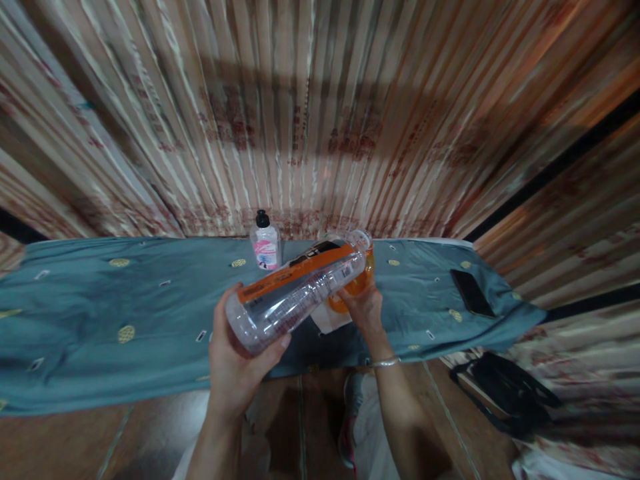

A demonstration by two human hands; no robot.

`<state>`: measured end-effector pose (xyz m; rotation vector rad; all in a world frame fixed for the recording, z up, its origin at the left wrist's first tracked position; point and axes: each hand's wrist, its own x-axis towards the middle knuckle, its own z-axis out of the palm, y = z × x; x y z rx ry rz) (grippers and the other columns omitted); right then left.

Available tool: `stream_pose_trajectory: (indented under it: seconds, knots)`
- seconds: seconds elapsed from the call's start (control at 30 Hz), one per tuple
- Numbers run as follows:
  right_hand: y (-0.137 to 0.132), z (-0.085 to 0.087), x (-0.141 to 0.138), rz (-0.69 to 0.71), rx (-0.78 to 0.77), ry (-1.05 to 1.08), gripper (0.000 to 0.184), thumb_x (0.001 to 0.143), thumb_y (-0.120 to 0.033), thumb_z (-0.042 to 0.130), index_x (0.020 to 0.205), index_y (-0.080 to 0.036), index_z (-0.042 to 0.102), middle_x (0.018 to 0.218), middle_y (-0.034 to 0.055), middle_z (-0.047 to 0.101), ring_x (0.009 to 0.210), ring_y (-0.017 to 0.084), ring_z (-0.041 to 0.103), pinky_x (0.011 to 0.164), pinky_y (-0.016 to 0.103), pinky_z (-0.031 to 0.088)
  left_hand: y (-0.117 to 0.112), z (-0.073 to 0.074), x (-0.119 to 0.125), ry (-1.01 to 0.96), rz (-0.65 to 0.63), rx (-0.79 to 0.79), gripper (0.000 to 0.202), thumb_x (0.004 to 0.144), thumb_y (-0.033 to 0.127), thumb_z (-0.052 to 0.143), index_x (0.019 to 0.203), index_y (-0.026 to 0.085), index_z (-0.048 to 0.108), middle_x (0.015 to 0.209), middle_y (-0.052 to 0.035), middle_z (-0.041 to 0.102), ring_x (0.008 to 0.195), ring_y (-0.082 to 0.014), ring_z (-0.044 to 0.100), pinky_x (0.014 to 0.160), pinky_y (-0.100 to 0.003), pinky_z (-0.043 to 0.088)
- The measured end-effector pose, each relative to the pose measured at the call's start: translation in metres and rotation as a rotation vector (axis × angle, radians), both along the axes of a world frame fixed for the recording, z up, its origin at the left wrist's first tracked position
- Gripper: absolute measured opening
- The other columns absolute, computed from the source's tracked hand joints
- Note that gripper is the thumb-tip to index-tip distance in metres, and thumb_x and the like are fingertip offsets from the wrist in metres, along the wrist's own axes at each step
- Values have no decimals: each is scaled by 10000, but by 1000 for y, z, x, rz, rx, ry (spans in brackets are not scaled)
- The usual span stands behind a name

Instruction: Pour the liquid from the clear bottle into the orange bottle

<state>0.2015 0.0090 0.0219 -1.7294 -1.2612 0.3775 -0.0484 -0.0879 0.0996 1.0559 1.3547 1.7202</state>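
My left hand (237, 373) is wrapped round the base end of a large clear plastic bottle (295, 300) with an orange and black label. The bottle lies tilted, its uncapped-looking neck pointing up and right. Behind that neck, my right hand (366, 308) grips an orange see-through container (369, 270), partly hidden by the bottle and my fingers. Whether the bottle's mouth touches the container, I cannot tell. Below the two lies a white piece (333, 319), perhaps paper or cloth. A small clear bottle (266, 243) with a black cap and pink label stands upright just left of them.
A teal patterned cloth (165, 313) covers the long table. On its right end rests a black phone (471, 293). Pleated curtains (280, 120) hang directly behind the table. A black bag (505, 390) is at the lower right, and my shoe (351, 407) shows on the floor.
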Motion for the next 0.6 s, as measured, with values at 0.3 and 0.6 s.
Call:
stream_pose_trajectory:
  seconds: [0.3,0.6]
  knots:
    - [0,2,0,-7,-27,-13,826,789,-530,944,1487,-171,687,1308,229,909,1150,403,898,1002,543,746,-1,-4,-4,32,-4,15,1119,506,524,1167,1465,208,685,1349,-144,825,1242,-370,855,1011,-432,745]
    - [-1,9,-4,-3,-27,41,758,772,-455,939,1449,-204,705,1325,227,905,1185,415,893,1028,582,747,0,-4,-10,66,-56,-8,1102,519,487,1173,1466,246,665,1371,-128,817,1247,-370,851,1012,-444,750]
